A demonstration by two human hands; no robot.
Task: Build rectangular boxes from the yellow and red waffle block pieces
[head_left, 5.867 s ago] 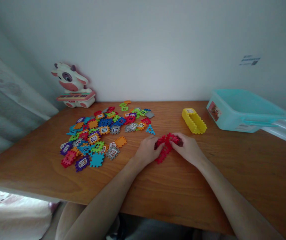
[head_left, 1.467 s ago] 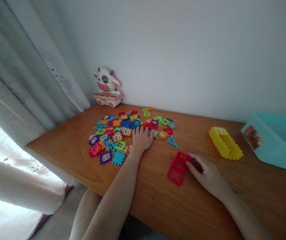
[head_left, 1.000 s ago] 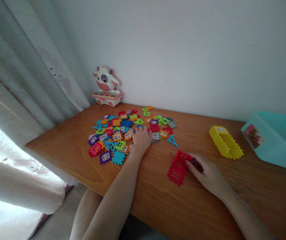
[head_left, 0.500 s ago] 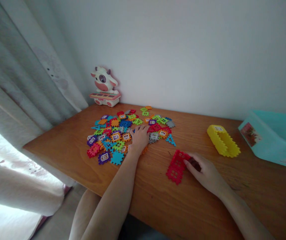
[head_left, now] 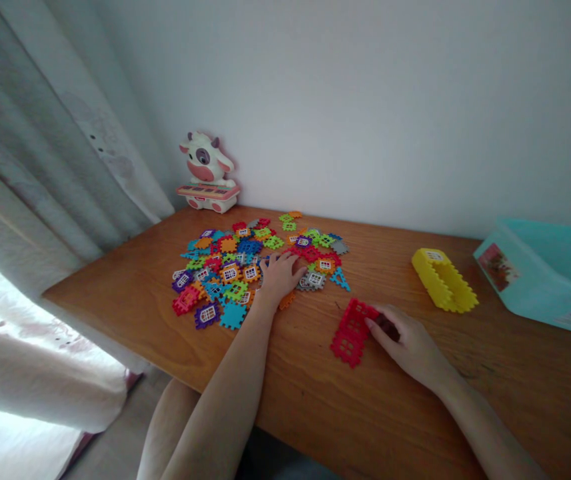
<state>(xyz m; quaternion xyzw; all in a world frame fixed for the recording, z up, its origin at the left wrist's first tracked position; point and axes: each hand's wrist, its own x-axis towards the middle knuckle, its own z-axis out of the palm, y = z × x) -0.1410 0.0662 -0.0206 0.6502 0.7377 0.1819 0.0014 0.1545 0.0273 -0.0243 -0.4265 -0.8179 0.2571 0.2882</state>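
My left hand (head_left: 280, 273) rests with fingers apart among the pile of coloured interlocking plastic tiles (head_left: 232, 292). Its thumb is close to the grey tiles (head_left: 314, 280), and red tiles (head_left: 310, 253) lie just past the fingertips. No tile shows clearly in its grasp. My right hand (head_left: 402, 340) grips a joined piece of red window tiles (head_left: 350, 337) by its right edge, thumb on the near face. That red piece stands on the table, with a side folded back behind the fingers. The right hand's fingertips are partly hidden.
A joined yellow tile piece (head_left: 442, 280) lies right of centre on the wooden table (head_left: 385, 413). Beyond it stands a turquoise plastic bin (head_left: 540, 280). A toy cow keyboard (head_left: 208, 177) is at the back left corner. Curtains (head_left: 40, 200) hang on the left.
A grey window tile beside my left hand has shifted and turned slightly, and the left thumb has moved out a little. My right hand keeps its hold on the red piece.
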